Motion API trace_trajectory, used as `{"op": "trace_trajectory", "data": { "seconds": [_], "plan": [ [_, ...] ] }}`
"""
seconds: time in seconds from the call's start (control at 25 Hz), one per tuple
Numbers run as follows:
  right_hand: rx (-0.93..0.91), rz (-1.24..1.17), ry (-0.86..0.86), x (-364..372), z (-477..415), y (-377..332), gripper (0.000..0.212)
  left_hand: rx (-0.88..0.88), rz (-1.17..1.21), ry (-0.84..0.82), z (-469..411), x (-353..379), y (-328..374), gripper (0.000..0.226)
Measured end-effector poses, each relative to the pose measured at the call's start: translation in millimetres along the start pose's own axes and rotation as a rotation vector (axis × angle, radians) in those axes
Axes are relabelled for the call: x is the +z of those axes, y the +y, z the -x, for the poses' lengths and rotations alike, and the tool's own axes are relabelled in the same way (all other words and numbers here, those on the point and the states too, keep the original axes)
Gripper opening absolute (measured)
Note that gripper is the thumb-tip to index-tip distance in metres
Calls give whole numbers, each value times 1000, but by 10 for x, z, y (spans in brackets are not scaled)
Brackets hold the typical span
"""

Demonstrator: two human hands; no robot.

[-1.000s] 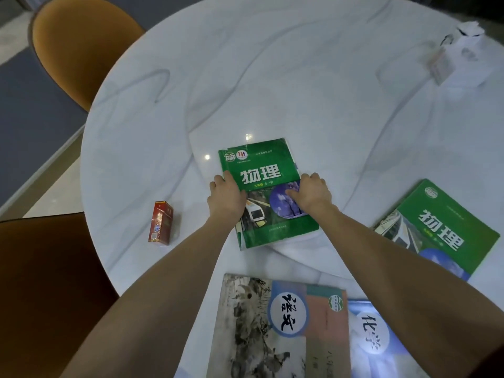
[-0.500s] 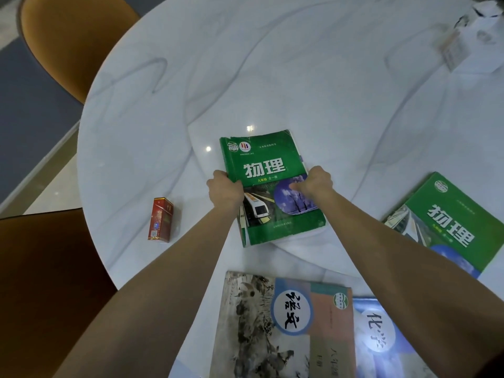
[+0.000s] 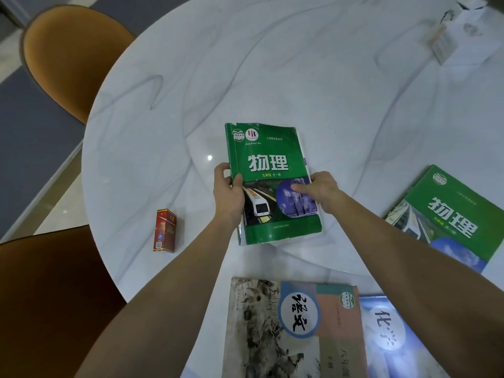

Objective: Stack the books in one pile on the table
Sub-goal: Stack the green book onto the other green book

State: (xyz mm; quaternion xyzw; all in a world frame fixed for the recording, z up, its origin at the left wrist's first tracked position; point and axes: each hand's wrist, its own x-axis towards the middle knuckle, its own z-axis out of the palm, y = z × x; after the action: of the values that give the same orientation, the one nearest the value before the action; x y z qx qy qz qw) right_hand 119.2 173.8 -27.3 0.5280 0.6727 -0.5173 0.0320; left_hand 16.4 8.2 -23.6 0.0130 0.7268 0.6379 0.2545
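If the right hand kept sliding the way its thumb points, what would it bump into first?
The right hand already grips the green physics book, its thumb pointing left across the cover. Going on that way, it would probably meet the left hand holding the opposite edge.

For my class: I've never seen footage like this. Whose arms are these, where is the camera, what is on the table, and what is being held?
There is no machine here. A person wears a wide-angle camera on the head, so you look forward and down along their own bare arms.

The left hand and right hand grip the two sides of a green book in the middle of a round white table.

Three more books lie flat: another green one to the right, a pale book with an ink painting near the person, and a blue book beside it, partly hidden by the right arm.

A small red box lies to the left. Something white sits at the far right, too blurred to name. Brown chairs stand around.
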Motion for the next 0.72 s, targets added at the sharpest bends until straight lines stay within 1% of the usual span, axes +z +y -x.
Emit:
{"op": "trace_trajectory", "data": {
  "seconds": [0.04, 0.12, 0.24, 0.36, 0.48, 0.6, 0.72],
  "plan": [
    [24, -76, -19, -40, 22, 11, 34, -3, 4, -18, -10, 10, 36, 21],
    [44, -152, -49, -112, 55, 32, 20, -16, 17, -55, -35, 30, 82, 20],
    [49, -198, -26, -275, 106, 71, 23, -22, 13, -113, -70, 154, 183, 19],
    [43, -230, 41, -493, 120, 135, 24, -16, -15, -170, -139, 367, 298, 20],
    [41, -231, 156, -702, 115, 253, 23, -3, -104, -241, -188, 631, 334, 26],
    [40, -162, 266, -818, 132, 397, 19, -20, -184, -283, -176, 842, 268, 32],
    [51, -94, 287, -858, 153, 537, 17, -10, -269, -300, -142, 977, 129, 32]
  ]
}}
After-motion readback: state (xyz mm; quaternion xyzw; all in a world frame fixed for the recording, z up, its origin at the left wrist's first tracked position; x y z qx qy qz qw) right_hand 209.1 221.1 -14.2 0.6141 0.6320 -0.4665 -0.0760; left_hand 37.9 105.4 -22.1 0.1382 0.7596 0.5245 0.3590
